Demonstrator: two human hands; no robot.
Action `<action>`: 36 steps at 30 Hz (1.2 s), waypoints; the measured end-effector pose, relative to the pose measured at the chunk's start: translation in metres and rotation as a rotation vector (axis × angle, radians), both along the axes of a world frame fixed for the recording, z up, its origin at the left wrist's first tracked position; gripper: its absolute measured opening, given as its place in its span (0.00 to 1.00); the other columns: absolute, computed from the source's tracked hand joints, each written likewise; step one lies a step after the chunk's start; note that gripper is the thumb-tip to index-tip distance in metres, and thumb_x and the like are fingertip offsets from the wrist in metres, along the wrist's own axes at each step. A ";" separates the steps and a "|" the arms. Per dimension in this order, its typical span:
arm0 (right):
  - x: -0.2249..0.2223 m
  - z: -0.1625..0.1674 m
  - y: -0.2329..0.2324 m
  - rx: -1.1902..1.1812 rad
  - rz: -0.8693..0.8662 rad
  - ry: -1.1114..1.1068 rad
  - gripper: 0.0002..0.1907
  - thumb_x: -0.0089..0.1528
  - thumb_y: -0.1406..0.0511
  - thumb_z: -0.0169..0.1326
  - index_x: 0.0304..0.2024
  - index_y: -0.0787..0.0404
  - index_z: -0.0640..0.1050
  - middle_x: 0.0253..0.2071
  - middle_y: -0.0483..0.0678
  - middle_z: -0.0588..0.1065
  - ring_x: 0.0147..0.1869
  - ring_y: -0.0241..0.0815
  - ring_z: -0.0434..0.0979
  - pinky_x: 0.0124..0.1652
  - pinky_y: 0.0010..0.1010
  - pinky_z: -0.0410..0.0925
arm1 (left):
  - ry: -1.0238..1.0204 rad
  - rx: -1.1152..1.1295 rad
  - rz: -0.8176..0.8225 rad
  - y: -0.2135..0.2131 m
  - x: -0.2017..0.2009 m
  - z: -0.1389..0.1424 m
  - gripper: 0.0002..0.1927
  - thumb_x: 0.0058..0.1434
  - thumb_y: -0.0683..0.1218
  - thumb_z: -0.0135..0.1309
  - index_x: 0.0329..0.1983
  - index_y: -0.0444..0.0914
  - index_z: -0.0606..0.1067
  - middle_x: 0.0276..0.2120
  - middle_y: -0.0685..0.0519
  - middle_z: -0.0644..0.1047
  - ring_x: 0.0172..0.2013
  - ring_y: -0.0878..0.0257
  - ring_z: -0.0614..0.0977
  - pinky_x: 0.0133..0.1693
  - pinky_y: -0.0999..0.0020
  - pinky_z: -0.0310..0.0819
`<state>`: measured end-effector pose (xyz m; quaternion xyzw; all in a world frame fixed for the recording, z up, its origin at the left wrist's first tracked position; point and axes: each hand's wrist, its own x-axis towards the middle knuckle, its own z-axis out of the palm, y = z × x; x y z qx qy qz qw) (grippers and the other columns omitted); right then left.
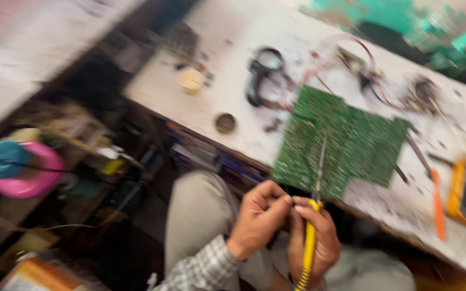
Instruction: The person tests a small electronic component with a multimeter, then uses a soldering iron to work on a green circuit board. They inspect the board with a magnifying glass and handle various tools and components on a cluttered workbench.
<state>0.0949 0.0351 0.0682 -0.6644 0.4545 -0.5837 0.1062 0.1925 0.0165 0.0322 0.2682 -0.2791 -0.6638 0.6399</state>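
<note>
Yellow soldering iron (309,245) in right hand (314,242) | left hand (257,218) touching | green board (341,143)

Matt green circuit board (341,143), glossy yellow plastic soldering-iron handle (309,242), rough, stained worktop (227,81).

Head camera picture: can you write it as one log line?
right hand: grips yellow-handled soldering iron | left hand: touches right hand's fingers | green circuit board: flat on white workbench | picture: blurred
</note>
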 end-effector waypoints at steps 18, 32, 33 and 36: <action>-0.035 -0.023 -0.058 -0.052 -0.184 0.159 0.14 0.61 0.76 0.65 0.47 0.64 0.75 0.42 0.51 0.80 0.40 0.39 0.81 0.40 0.27 0.74 | -1.050 -0.184 0.624 -0.054 0.049 0.007 0.06 0.67 0.41 0.59 0.35 0.35 0.77 0.16 0.57 0.72 0.16 0.73 0.70 0.21 0.73 0.60; -0.023 -0.029 -0.065 -0.006 -0.186 0.164 0.14 0.60 0.76 0.65 0.46 0.62 0.78 0.39 0.51 0.79 0.37 0.36 0.80 0.36 0.25 0.73 | -1.021 -0.170 0.640 -0.069 0.062 0.014 0.07 0.69 0.41 0.59 0.35 0.34 0.76 0.15 0.59 0.68 0.17 0.75 0.65 0.21 0.75 0.55; -0.023 -0.030 -0.064 -0.025 -0.180 0.169 0.14 0.61 0.76 0.65 0.46 0.62 0.77 0.40 0.51 0.79 0.39 0.37 0.80 0.38 0.26 0.74 | -1.021 -0.170 0.641 -0.069 0.061 0.014 0.07 0.69 0.41 0.59 0.35 0.34 0.76 0.15 0.59 0.68 0.17 0.75 0.65 0.21 0.75 0.55; -0.022 -0.030 -0.063 -0.057 -0.162 0.151 0.15 0.61 0.76 0.65 0.47 0.62 0.76 0.43 0.52 0.80 0.41 0.38 0.82 0.39 0.26 0.76 | -1.025 -0.168 0.643 -0.068 0.062 0.013 0.08 0.69 0.41 0.59 0.34 0.34 0.76 0.15 0.59 0.68 0.17 0.75 0.65 0.21 0.74 0.55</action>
